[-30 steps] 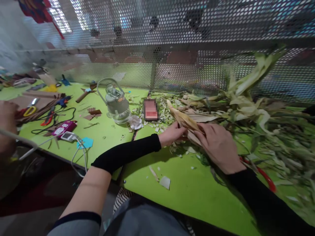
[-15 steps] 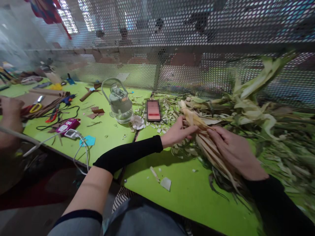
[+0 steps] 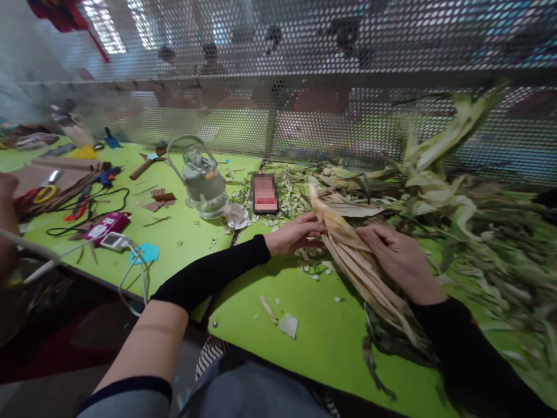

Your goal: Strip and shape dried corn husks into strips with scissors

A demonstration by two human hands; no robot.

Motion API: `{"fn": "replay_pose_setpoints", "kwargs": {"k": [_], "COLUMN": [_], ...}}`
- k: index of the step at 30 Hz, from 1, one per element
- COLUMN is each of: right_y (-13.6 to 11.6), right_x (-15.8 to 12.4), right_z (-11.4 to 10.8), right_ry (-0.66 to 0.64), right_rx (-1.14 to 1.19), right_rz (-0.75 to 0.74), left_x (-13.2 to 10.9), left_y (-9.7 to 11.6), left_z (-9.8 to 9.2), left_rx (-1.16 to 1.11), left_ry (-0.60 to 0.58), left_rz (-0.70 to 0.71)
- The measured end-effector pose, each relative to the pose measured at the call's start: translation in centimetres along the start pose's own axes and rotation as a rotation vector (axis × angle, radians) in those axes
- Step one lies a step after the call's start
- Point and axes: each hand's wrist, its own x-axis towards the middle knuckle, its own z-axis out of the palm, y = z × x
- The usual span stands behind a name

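Note:
A bundle of dry tan corn husks [image 3: 348,255] lies slanted on the green table [image 3: 322,342], its tip pointing away from me. My left hand [image 3: 293,235] pinches the husks near the upper end, fingers closed on them. My right hand [image 3: 402,261] rests over the bundle's middle with fingers curled around it. Both forearms wear black sleeves. The lower end of the bundle runs under my right arm.
A big heap of green and pale husks [image 3: 470,209] fills the right side. A glass kettle [image 3: 202,180] and a phone [image 3: 264,193] stand behind my left hand. Scissors, cables and a pink device [image 3: 107,226] lie at left. Another person's hand [image 3: 6,220] shows at the left edge. A perforated metal screen [image 3: 278,87] backs the table.
The husk bundle has been drawn out longer toward me and laid flatter. My right hand slid down along it, and my left hand closed on its upper end.

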Motion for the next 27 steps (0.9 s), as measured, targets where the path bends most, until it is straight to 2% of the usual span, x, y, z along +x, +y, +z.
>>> {"fn": "replay_pose_setpoints", "kwargs": {"k": [5,8,10,12,16,19,21,23,25,27], "right_y": [0.2,-0.2,-0.5,-0.8,-1.0,-1.2,-1.6,-2.3,-3.0,-3.4], "right_x": [-0.8,-0.9,-0.9,-0.9,-0.7,-0.6,-0.8,-1.1,-1.3,-1.3], "right_z": [0.6,0.3,-0.4,-1.3,-3.1,-3.7,-3.8,-3.6,-3.4,-3.3], "right_ry": [0.111,0.108,0.069,-0.023,-0.208,-0.210,-0.188,-0.171,-0.137,-0.091], "right_rx": [-0.182,-0.196,-0.107,-0.007,0.024,0.065,0.214,0.486,0.760,0.918], "right_rz": [-0.099,-0.118,-0.064,0.014,0.093,0.128,0.209,0.357,0.524,0.627], "left_x": [0.1,0.1,0.1,0.2,0.3,0.3,0.2,0.0,-0.2,-0.4], "left_y": [-0.2,-0.3,-0.3,-0.3,-0.1,-0.2,-0.4,-0.6,-0.6,-0.4], "left_z": [-0.1,-0.1,-0.1,0.0,0.0,0.0,0.0,0.1,0.1,0.1], "left_rx": [0.018,0.031,0.017,-0.020,-0.085,-0.115,-0.102,-0.060,0.014,0.104], "left_ry": [0.002,0.016,0.035,0.072,0.151,0.144,0.107,0.067,0.066,0.084], "left_rz": [0.061,0.043,0.039,0.060,0.120,0.156,0.166,0.166,0.153,0.115]}}
